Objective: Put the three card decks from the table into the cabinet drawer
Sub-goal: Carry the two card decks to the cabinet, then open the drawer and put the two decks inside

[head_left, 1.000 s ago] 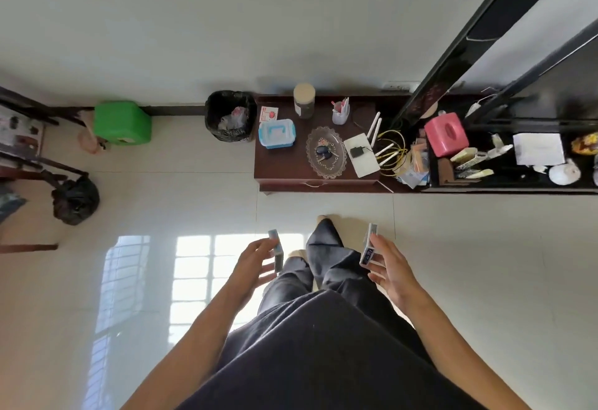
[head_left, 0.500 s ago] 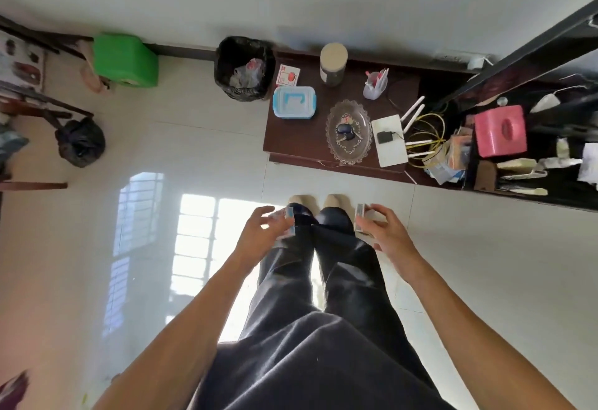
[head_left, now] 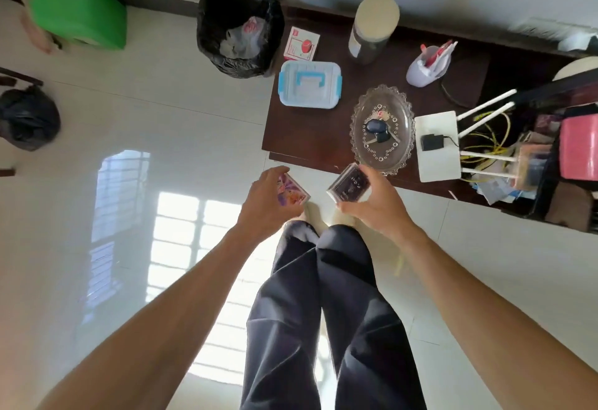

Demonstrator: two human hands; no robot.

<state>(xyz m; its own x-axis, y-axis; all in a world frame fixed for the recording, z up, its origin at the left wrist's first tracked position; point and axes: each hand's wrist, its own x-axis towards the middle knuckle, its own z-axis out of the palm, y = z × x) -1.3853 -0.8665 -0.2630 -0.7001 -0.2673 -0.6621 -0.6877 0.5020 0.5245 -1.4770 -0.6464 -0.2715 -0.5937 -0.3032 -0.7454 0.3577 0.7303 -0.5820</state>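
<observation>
My left hand (head_left: 263,204) holds a card deck with a pink and purple face (head_left: 293,191), face up, just in front of the cabinet's near edge. My right hand (head_left: 377,202) holds a dark card deck in a clear case (head_left: 351,183), also face up, beside the glass dish. Both hands hover above the floor tiles, close to the front of the low dark wooden cabinet (head_left: 310,141). A small red and white box (head_left: 301,44) lies on the cabinet's back left corner. No drawer is visibly open from this angle.
On the cabinet top stand a clear box with blue handle (head_left: 310,84), a jar (head_left: 373,29), a glass dish with keys (head_left: 382,129), a white router (head_left: 437,146) and a white holder (head_left: 428,68). A black bin (head_left: 239,29) and green stool (head_left: 76,10) stand to the left.
I have stepped closer to the cabinet and both hands moved forward. The two decks, held edge-on before, now lie face up in my hands.
</observation>
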